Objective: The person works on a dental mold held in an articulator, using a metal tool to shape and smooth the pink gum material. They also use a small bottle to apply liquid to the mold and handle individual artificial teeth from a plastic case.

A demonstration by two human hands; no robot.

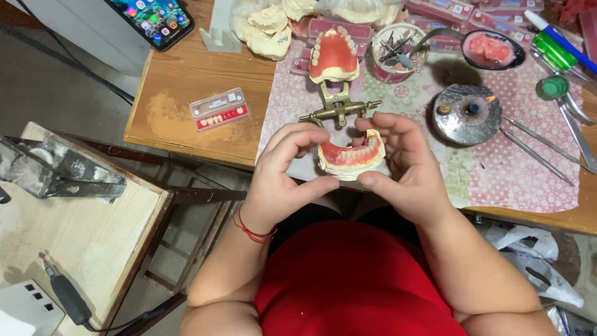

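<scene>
Both hands are gripping a lower denture model (351,158), pink wax gums with a row of teeth on a pale plaster base, holding it just above the near edge of the desk (186,81). The left hand (283,177) is curling around its left side, thumb pressing under the base; the right hand (401,165) is clasping the right side, fingers arching over the top. Behind it a brass articulator (339,109) is standing on a patterned cloth (510,174), carrying the upper denture (334,57). A small card of teeth (219,109) is lying well apart to the left.
</scene>
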